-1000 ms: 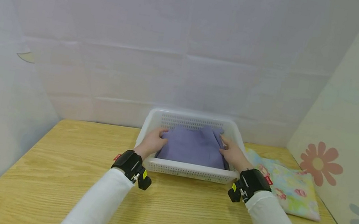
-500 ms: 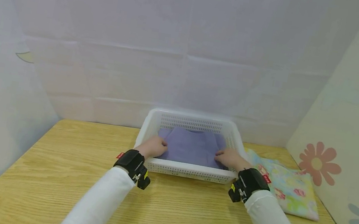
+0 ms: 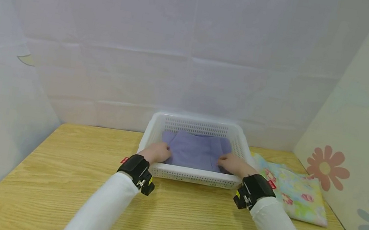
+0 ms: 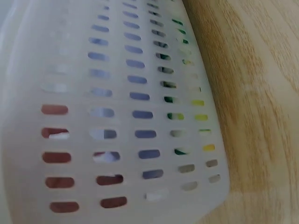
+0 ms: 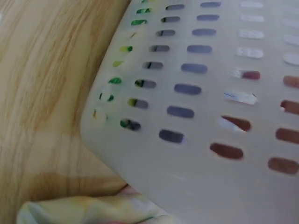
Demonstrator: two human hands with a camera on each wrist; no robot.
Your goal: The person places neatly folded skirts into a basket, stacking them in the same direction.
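Purple cloth (image 3: pixel 196 150) lay folded flat inside white basket (image 3: pixel 189 175), at back centre of wooden table (image 3: pixel 170 218), long axis running left to right. Left hand (image 3: pixel 157 153) rested at cloth's left edge, right hand (image 3: pixel 233 164) at its right edge; both reached over near rim, equally close, cloth lying between them. Fingers mostly hidden by rim and cloth: could not tell whether curled round fabric or merely resting on it. Wrist views showed only slotted basket wall (image 4: pixel 121 116) (image 5: pixel 210 98) close up. Flowered cloth (image 3: pixel 292 192) lay on table just right of basket.
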